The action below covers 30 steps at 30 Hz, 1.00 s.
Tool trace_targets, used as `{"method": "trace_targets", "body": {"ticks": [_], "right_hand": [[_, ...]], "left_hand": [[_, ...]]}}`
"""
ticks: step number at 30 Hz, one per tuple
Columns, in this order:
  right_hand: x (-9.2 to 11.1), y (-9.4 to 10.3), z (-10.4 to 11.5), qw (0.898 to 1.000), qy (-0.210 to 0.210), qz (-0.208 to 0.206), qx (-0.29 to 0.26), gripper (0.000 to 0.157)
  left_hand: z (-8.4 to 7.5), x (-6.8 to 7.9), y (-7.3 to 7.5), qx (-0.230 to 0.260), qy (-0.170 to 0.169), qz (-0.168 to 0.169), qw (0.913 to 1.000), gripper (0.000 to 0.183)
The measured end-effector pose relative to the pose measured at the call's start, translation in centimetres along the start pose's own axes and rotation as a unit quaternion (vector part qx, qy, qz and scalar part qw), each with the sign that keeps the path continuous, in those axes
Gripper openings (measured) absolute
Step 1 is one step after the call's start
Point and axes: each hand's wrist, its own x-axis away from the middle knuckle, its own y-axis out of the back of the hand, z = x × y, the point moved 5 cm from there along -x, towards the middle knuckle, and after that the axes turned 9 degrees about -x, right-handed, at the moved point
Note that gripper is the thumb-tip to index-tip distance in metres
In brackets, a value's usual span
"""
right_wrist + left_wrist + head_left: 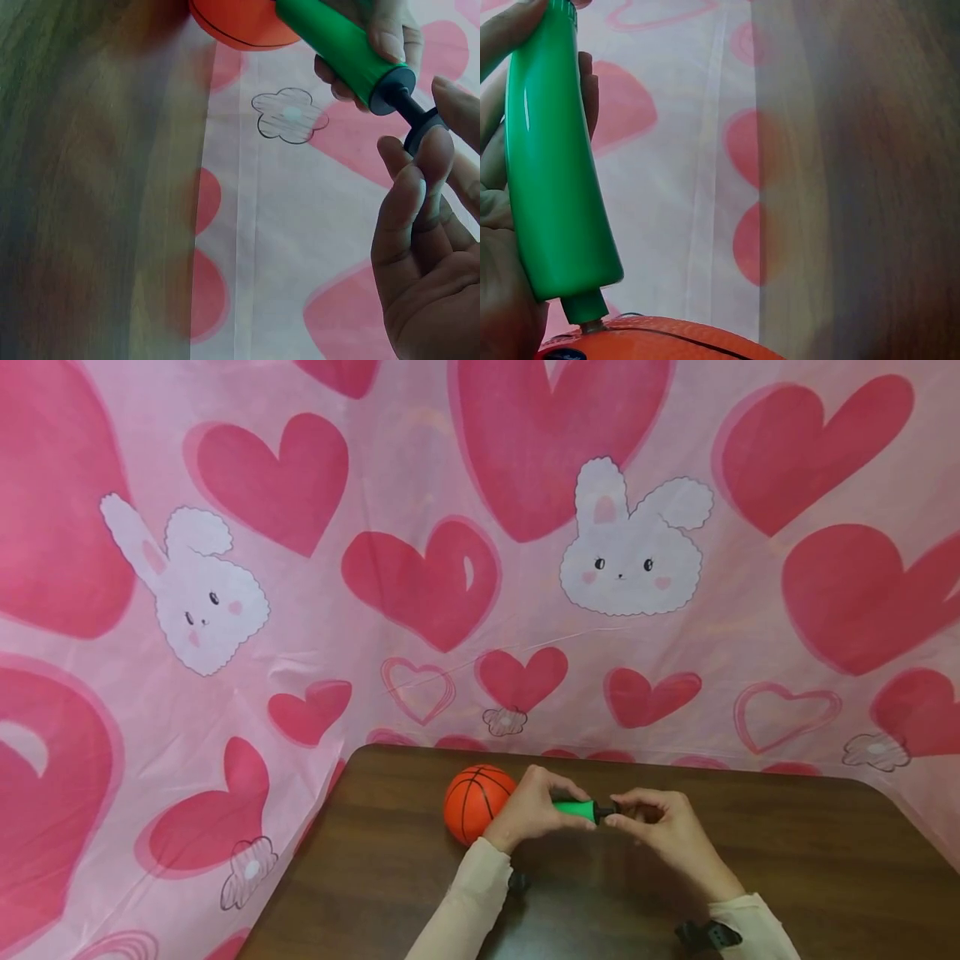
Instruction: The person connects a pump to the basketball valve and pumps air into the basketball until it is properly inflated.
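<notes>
A small orange basketball [474, 802] with black lines rests on the table, just left of my left hand [534, 806]. That hand grips the green barrel of a hand pump [559, 165]. In the left wrist view the pump's narrow end meets the ball's surface through a short metal piece. My right hand [675, 827] pinches the black handle [421, 131] at the pump's other end. A short length of black rod shows between handle and barrel in the right wrist view. The ball is mostly cut off in both wrist views.
The brown wooden table [360, 893] spreads under both hands. A pink cloth [525, 635] with hearts and white rabbits hangs behind and to the left of it. Dark straps [708, 935] sit at the wrists, by the pale sleeves.
</notes>
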Motion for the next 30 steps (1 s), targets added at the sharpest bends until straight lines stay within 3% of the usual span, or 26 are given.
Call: {"method": "trace_targets", "body": {"ticks": [19, 25, 30], "right_hand": [[0.0, 0.8, 1.0, 0.997, 0.049, 0.026, 0.053, 0.022], [0.0, 2.8, 1.6, 0.996, 0.069, 0.020, 0.053, 0.024], [0.3, 5.2, 2.0, 0.997, 0.059, 0.005, 0.050, 0.024]], "left_hand": [[0.1, 0.0, -0.3, 0.010, -0.008, 0.011, 0.9999, 0.027], [0.1, 0.0, 0.2, 0.004, -0.008, -0.004, 0.9999, 0.027], [0.3, 0.1, 0.7, 0.003, -0.005, -0.017, 0.9998, 0.027]]}}
